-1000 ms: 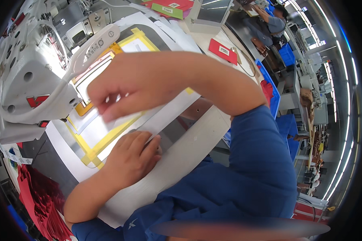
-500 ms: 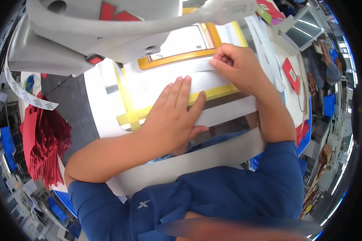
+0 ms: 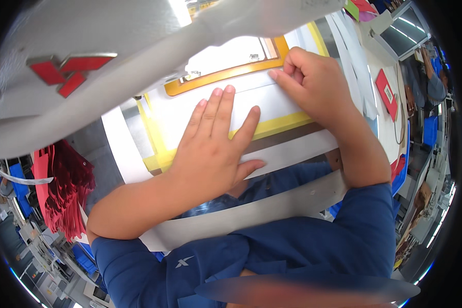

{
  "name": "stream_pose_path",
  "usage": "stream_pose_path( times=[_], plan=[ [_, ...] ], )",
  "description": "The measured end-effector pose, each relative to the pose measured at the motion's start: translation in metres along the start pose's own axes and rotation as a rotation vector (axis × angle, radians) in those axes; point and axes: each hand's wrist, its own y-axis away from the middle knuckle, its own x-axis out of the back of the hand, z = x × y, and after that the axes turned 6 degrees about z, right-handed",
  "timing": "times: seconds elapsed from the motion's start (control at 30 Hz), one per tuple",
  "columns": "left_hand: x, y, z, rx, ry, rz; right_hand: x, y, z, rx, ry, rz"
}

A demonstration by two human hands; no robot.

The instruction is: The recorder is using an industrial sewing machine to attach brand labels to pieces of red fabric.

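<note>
My left hand lies spread, palm down, on a white sheet bordered with yellow tape. Its fingertips stop just short of an amber-coloured frame with a pale window inside. To the right, my right hand is curled, thumb and index finger close together, by the frame's lower right corner. A thin straight edge on the white sheet runs between the two hands. Whether the right fingers pinch that edge or something small is hidden.
A large grey-white machine arm with a red emblem hangs over the work at upper left. Dark red pieces hang in a bunch at left. A red card and a screen are at right. A co-worker's arm shows far right.
The view has shifted, so the machine arm covers more of the upper left. My left hand's fingertips sit nearer the amber frame. My right hand stays curled beside the frame's corner.
</note>
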Motion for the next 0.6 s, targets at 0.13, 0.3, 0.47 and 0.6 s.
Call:
stream_pose_path(
  times=[0.13, 0.3, 0.47, 0.6],
  plan=[
    [-0.001, -0.002, -0.004, 0.003, -0.029, 0.003, -0.006, 0.010, -0.003, 0.190, 0.116, 0.148],
    [-0.001, -0.009, -0.008, -0.006, -0.036, 0.004, -0.010, 0.025, -0.009, 0.375, 0.213, 0.080],
    [0.000, -0.016, -0.011, 0.005, -0.026, 0.009, -0.010, 0.024, -0.009, 0.395, 0.261, 0.073],
    [0.000, -0.019, -0.013, -0.007, -0.024, 0.006, -0.010, 0.023, -0.009, 0.408, 0.245, 0.078]
  ],
)
